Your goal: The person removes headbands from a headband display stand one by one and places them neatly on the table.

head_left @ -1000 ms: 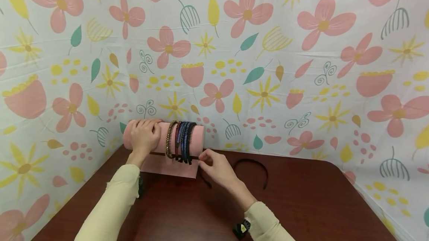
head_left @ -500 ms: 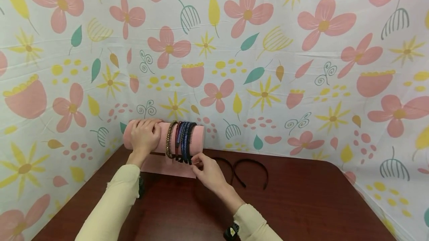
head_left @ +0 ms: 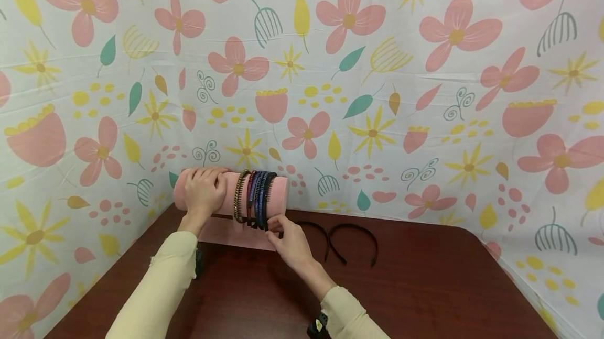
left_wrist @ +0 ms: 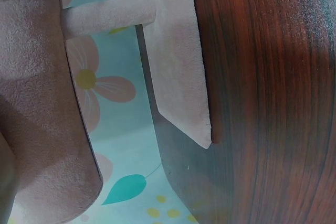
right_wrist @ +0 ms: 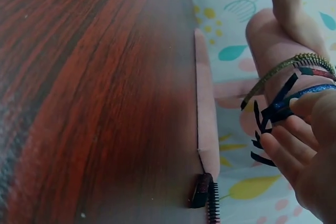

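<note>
A pink plush headband stand (head_left: 228, 197) lies across the back left of the table, its padded roll raised on a post over a flat base (left_wrist: 178, 66). My left hand (head_left: 204, 192) grips the roll's left end from above. Several headbands circle the roll's right half: a gold beaded one (head_left: 239, 197), a dark red one (right_wrist: 315, 72), and blue and black ones (head_left: 264, 197) with teeth. At their lower ends my right hand (head_left: 291, 244) pinches a blue headband (right_wrist: 310, 91) between thumb and fingers. Several dark headband tips (right_wrist: 258, 156) hang free beside these fingers.
Two thin black headbands lie on the dark wooden table (head_left: 415, 286) right of the stand: a nearer loop (head_left: 324, 234) and a farther one (head_left: 376, 244). A toothed headband end (right_wrist: 212, 198) shows by the base in the right wrist view. Flower-patterned cloth (head_left: 424, 119) hangs behind.
My right hand has moved left, from beyond the stand's right end to the lower ends of the headbands. More of the nearer black loop shows. The left hand has stayed put.
</note>
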The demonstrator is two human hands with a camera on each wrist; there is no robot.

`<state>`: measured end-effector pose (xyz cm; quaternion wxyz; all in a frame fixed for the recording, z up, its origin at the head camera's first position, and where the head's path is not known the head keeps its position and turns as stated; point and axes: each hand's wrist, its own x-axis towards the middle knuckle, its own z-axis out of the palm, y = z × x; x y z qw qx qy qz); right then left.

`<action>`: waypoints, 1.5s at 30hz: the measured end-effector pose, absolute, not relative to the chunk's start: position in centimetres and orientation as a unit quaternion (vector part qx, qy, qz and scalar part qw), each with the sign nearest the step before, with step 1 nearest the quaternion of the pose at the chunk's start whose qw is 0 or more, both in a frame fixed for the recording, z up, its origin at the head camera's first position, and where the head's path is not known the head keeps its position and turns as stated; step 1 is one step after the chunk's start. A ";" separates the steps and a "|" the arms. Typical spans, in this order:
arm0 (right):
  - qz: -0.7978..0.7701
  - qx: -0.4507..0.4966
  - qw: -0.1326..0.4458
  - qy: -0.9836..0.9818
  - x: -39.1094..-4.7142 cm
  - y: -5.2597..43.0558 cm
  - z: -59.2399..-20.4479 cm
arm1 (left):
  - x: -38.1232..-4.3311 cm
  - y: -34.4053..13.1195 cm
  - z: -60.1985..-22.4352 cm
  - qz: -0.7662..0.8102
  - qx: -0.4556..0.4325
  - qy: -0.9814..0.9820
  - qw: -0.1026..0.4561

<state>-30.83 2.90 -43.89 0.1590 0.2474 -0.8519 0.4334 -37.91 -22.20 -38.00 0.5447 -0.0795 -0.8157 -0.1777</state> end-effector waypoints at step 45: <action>0.405 0.247 0.258 -0.842 -31.3 9.6 -41.7 | -37.9 -22.3 -38.0 -0.179 -0.079 -0.819 0.540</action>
